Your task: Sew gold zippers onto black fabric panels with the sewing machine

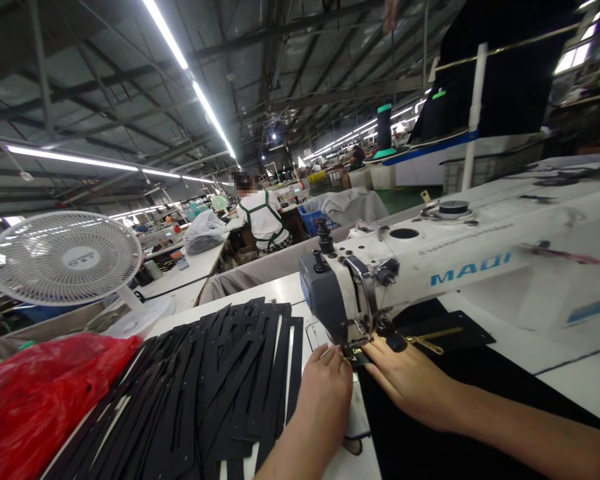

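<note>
The left hand [327,390] rests beside the needle, its fingers curled and bunched; I cannot tell whether they pinch anything. The right hand [405,380] lies over the black cloth [420,443], palm down, with its fingertips partly hidden behind the machine's head, so I cannot tell if it grips or only presses.

The sewing foot [356,352] sits between the two hands, at one o'clock from the left and ten o'clock from the right. The cloth passes beneath the right hand and forearm, spreading from three round to six o'clock. Just beside that hand, at one o'clock, a gold zip [445,333] shows on a black piece.

The white sewing machine [470,273] stretches from twelve to three o'clock above the right hand. At nine o'clock from the left hand, many black strips [220,380] lie overlapping on the white table [285,288]. Past them, also at nine, sits a crumpled red bag [45,393]; a white fan [70,260] stands at ten. Well apart, at eleven, a person [266,217] in a white top faces away.
</note>
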